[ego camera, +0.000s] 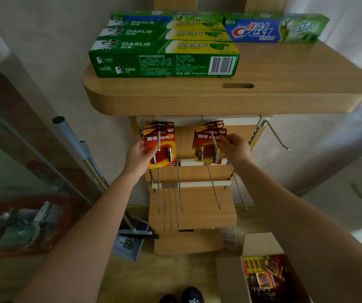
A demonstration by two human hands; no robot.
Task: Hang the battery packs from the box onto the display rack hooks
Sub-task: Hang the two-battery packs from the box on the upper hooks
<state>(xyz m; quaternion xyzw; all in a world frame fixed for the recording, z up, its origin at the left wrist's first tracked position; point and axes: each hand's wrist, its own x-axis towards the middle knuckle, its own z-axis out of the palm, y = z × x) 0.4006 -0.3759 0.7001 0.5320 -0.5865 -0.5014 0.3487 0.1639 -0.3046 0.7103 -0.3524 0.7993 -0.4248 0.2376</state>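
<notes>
Both front packs sit on the top-row hooks rn. My left hand grips the left pack by its edge, thumb on the face. My right hand pinches the right pack at its top corner. Tip imo: push each card straight back along its hook w/o twisting, or the hole could tear. More packs are in the box, btm right.

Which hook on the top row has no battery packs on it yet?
The far-right hook, sticking out beyond the right hand; it is bare, while the other two top hooks each carry battery packs.
</notes>
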